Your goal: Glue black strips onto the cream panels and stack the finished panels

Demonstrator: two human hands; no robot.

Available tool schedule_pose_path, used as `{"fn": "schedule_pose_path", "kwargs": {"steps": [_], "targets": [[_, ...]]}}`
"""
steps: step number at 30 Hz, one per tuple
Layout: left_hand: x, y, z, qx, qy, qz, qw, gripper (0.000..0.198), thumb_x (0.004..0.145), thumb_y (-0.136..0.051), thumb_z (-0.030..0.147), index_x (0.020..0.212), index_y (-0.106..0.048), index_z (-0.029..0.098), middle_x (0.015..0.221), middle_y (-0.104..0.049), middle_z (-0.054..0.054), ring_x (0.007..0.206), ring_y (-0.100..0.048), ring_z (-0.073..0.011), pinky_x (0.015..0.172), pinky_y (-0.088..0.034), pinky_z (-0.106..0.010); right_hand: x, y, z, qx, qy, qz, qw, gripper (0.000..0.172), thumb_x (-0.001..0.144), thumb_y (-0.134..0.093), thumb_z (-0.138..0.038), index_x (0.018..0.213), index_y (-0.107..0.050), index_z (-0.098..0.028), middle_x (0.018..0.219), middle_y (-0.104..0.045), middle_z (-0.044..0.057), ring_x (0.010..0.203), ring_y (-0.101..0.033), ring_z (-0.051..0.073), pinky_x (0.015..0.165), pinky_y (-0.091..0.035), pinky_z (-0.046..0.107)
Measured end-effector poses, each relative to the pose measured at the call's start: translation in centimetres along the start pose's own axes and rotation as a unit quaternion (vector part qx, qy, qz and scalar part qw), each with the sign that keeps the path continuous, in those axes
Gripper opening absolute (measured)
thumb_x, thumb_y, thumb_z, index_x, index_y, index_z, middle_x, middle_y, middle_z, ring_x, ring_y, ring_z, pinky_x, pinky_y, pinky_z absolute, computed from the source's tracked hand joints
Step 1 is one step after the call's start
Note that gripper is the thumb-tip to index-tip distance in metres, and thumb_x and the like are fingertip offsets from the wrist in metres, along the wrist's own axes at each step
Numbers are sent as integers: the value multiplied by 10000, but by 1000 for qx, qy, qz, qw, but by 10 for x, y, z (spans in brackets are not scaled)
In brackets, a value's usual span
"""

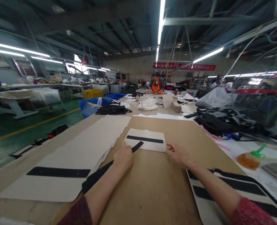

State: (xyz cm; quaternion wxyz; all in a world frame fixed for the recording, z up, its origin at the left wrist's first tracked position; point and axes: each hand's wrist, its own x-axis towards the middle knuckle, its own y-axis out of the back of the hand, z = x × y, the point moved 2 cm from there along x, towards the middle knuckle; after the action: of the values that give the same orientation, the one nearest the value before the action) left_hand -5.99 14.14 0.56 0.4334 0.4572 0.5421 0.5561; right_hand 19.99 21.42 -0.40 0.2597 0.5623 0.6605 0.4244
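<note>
A small white panel (145,144) with a black strip (145,139) on it lies on the brown table (152,187) in front of me. My left hand (123,157) rests at the panel's near left corner, fingers closed on a long black strip (98,175) that runs back under my forearm. My right hand (178,153) touches the panel's near right corner with fingers curled; whether it pinches the edge is unclear.
Stacked white sheets (65,162) with a black stripe lie left. Striped white pieces (234,187) sit near right. A glue bottle (250,159), scissors (230,136) and dark fabric piles (222,122) are at right. A person in an orange apron (156,85) works at the far end.
</note>
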Motion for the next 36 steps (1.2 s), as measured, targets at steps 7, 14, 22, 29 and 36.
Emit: {"fn": "schedule_pose_path", "kwargs": {"steps": [7, 14, 22, 29, 36], "targets": [[24, -24, -12, 2, 32, 3, 999, 347, 948, -327, 153, 1194, -566, 99, 1204, -580, -205, 986, -674, -256, 822, -542, -374, 33, -36, 8, 53, -102, 14, 993, 297, 768, -616, -263, 1028, -650, -125, 1040, -709, 156, 1016, -661, 263, 874, -496, 365], [21, -26, -11, 5, 25, 0, 1000, 409, 913, -271, 114, 1203, -559, 116, 1164, -559, -216, 986, -673, -283, 805, -528, -373, 38, -40, 15, 219, -185, 17, 958, 243, 791, -649, -361, 911, -569, -165, 725, -670, 41, 681, -670, 166, 596, -536, 261], [-39, -3, -18, 1, -15, -57, 998, 423, 870, -331, 75, 1195, -590, 153, 1106, -626, -164, 971, -688, -293, 819, -552, -401, -18, -14, -11, 327, -167, -27, 930, 272, 785, -598, -177, 1022, -466, -188, 601, -559, -65, 514, -560, 114, 482, -472, 221], [-175, -12, -47, 20, -23, -144, 989, 742, 777, -379, 0, 1465, -370, 278, 1562, -309, -128, 1013, -684, -276, 901, -548, -472, -141, -3, -2, 165, -107, -139, 971, 321, 792, -523, -267, 1100, -460, -205, 590, -510, -65, 571, -567, 178, 508, -409, 282], [-228, -13, -67, -22, -5, -218, 976, 763, 775, -333, -4, 1493, -343, 253, 1604, -228, -102, 1084, -664, -247, 970, -526, -432, -191, -9, -6, 75, -89, -137, 984, 369, 841, -449, -352, 1172, -472, -190, 675, -594, -21, 695, -620, 215, 695, -438, 322]]}}
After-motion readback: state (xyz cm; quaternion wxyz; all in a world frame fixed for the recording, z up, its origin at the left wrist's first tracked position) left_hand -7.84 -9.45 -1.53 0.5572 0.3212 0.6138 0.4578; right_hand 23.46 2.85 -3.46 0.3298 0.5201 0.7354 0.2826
